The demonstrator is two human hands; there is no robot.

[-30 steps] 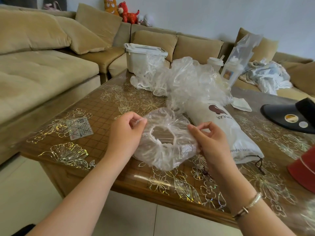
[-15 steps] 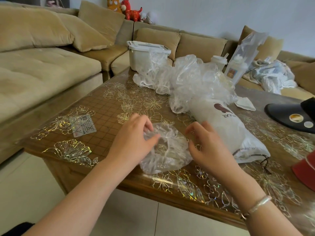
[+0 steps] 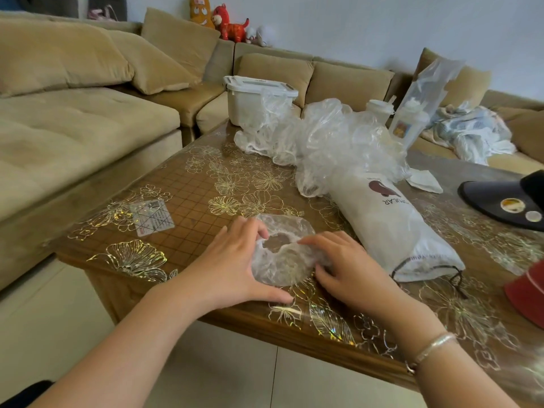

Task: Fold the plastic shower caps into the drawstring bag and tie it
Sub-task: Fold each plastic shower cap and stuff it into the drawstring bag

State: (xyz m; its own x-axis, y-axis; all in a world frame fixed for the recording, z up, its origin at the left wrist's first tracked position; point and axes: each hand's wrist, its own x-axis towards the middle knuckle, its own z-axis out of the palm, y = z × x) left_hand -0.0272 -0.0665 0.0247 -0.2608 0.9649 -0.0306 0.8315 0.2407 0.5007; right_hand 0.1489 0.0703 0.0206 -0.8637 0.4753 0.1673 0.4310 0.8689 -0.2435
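Now, cap: shower cap lay flat, beside the drawstring bag
Hands: left hand and right hand pressed it, fingers loosely extended; best squeeze air out before folding

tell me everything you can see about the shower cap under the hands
The shower cap is thin, clear, crinkled plastic with a gathered, whitish rim around an opening that faces up. It lies flattened on the table near the front edge, left of the white drawstring bag. The left hand presses its left side and the right hand its right, fingertips at the rim.
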